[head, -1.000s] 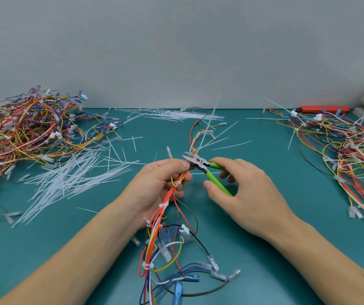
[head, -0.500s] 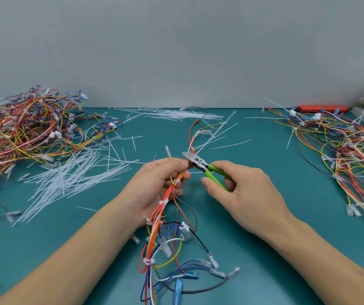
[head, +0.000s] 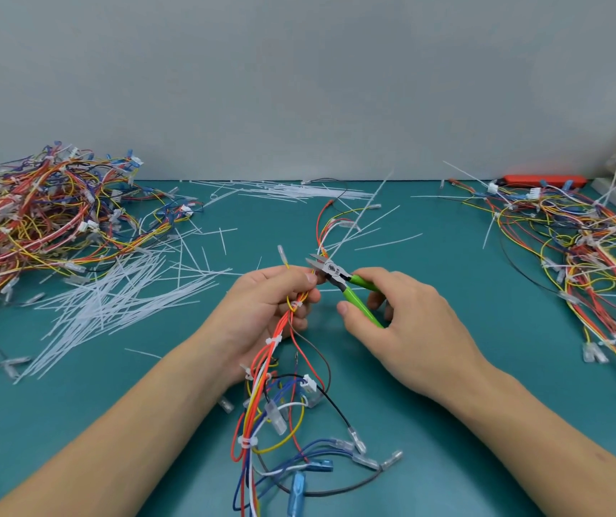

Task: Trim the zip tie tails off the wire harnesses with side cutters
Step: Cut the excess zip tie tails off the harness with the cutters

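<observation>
My left hand (head: pixel 269 304) grips a wire harness (head: pixel 261 397) of red, orange, yellow, white and blue wires bound with white zip ties; its lower end trails toward me on the mat. A long white zip tie tail (head: pixel 364 210) sticks up and away from the bundle just past my fingers. My right hand (head: pixel 407 330) holds green-handled side cutters (head: pixel 340 279), whose metal jaws sit slightly apart at the base of that tail, right beside my left fingertips.
The teal mat (head: pixel 448 311) carries a heap of harnesses (head: pixel 38 218) at the left with cut white tails (head: pixel 112 300) strewn beside it. Another heap of harnesses with long tails (head: pixel 597 255) lies at the right. An orange tool (head: pixel 545 179) rests by the wall.
The cutters' jaws shifted slightly left and closer to my left fingertips. The long tail swung from nearly upright to leaning right. Both hands stayed in about the same place.
</observation>
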Motion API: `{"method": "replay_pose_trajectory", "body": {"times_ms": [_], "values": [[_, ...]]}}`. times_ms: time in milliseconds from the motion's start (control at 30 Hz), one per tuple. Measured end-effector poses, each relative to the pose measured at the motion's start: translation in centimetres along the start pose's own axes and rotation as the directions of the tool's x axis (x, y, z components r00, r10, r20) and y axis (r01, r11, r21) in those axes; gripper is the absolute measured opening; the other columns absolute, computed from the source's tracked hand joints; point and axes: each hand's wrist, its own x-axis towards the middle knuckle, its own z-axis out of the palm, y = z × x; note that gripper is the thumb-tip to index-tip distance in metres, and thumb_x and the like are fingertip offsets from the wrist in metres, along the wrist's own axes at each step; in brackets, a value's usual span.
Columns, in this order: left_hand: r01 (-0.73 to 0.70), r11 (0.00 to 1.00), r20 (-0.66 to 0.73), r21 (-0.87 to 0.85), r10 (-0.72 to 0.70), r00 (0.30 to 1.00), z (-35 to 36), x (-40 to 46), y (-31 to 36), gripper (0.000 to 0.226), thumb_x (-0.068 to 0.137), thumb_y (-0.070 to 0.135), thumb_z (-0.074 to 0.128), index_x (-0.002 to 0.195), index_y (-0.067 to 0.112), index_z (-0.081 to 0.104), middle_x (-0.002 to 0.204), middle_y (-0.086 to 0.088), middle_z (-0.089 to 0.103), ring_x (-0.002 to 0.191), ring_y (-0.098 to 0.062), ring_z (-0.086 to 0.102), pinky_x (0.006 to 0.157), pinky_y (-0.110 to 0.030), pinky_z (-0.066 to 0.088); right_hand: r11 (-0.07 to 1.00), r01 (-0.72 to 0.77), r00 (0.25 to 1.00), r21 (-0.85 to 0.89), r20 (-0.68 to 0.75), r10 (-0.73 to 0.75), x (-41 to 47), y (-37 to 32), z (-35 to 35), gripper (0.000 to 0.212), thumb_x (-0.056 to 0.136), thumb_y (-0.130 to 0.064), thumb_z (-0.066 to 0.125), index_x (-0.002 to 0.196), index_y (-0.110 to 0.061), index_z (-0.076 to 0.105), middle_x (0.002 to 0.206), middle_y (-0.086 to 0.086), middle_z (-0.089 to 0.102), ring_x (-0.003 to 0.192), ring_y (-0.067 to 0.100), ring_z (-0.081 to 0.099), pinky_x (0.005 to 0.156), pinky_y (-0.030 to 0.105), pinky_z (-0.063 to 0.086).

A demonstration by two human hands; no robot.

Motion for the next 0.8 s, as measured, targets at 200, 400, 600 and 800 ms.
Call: {"method": "replay_pose_trajectory", "body": {"times_ms": [200,400,600,800], "values": [[-0.009,1.000,-0.011,0.002,0.009,1.000,-0.07,0.03,-0.05,0.028,0.078,0.011,0.071,0.103,-0.001,0.070,0.067,-0.006,0.062,0.049,-0.010,0.047,0.046,-0.020,0.042,1.000,-0.021,1.000,0.002,0.001,0.021,0.21,-0.02,-0.56,0.027,0.089,-0.067,0.055,0.104,-0.045,0.058,0.066,-0.010,0.054,0.063,0.012,0.051,0.059,0.034,0.049],[-0.011,1.000,-0.002,0.014,0.011,1.000,-0.31,0.23,-0.34,0.014,0.082,0.012,0.071,0.094,0.005,0.076,0.069,-0.006,0.062,0.050,-0.011,0.048,0.046,-0.021,0.042,0.999,-0.035,0.999,0.007,-0.001,0.035,-0.04,-0.22,-0.26,0.032,0.089,-0.066,0.054,0.109,-0.041,0.058,0.069,-0.008,0.056,0.068,0.010,0.055,0.067,0.037,0.052],[0.005,1.000,0.011,0.025,-0.005,1.000,-0.39,0.26,-0.26,0.013,0.078,0.018,0.073,0.086,0.011,0.080,0.069,-0.005,0.062,0.051,-0.012,0.048,0.045,-0.020,0.042,1.000,-0.009,1.000,-0.004,0.008,0.009,0.00,-0.38,-0.26,0.044,0.091,-0.063,0.057,0.127,-0.038,0.058,0.093,-0.019,0.054,0.091,0.009,0.053,0.092,0.041,0.049],[0.001,1.000,0.015,0.028,-0.001,1.000,-0.44,0.27,-0.32,0.013,0.084,0.014,0.071,0.091,0.007,0.078,0.070,-0.005,0.062,0.051,-0.011,0.048,0.046,-0.019,0.041,1.000,-0.002,1.000,-0.018,0.025,0.002,0.02,-0.36,-0.36,0.046,0.090,-0.064,0.054,0.128,-0.038,0.057,0.095,-0.021,0.052,0.095,0.008,0.052,0.097,0.043,0.047]]}}
